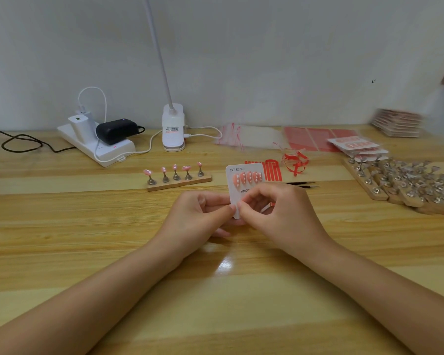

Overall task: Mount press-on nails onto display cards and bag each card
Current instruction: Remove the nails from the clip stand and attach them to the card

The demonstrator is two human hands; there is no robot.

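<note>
Wooden desk (87, 226): near its middle, both hands hold a white display card (241, 193) upright, left hand (200, 213) fingers and right hand (274, 208) fingers pinching its lower edge; five pink nails (248, 177) line its top.

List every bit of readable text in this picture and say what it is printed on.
"Handm", the rest hidden by the right hand: display card.
Size marks along the card's top edge: too small to read surely.
Label on the lamp base: too blurred to read.
Red print on the clear bags: unreadable.
</note>
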